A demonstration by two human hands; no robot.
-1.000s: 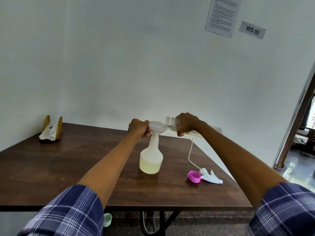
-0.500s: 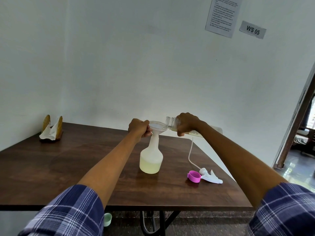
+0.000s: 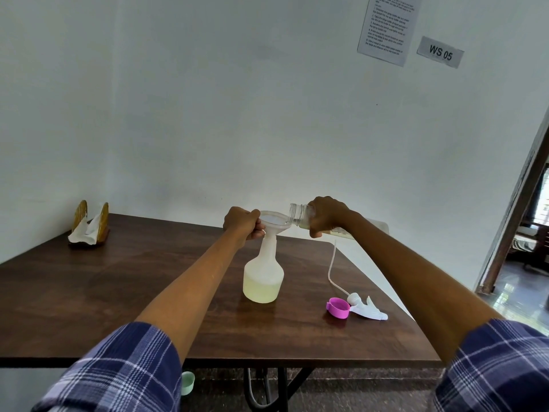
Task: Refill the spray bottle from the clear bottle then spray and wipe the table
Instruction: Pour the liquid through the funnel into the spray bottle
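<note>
A white spray bottle [image 3: 263, 272] stands upright mid-table, part filled with pale yellow liquid, its head removed. A white funnel [image 3: 274, 220] sits in its neck. My left hand [image 3: 244, 223] is closed around the funnel's left rim. My right hand [image 3: 326, 215] grips the clear bottle [image 3: 298, 214], which is tipped almost level with its open mouth over the funnel. The white spray head [image 3: 367, 307] with its dip tube lies on the table to the right, touching a pink cap [image 3: 338, 307].
A wooden napkin holder [image 3: 89, 226] with white tissues stands at the far left of the dark wooden table [image 3: 89, 292]. A pale green cup [image 3: 187, 382] sits on the floor under the front edge. A doorway [image 3: 523, 233] opens at the right.
</note>
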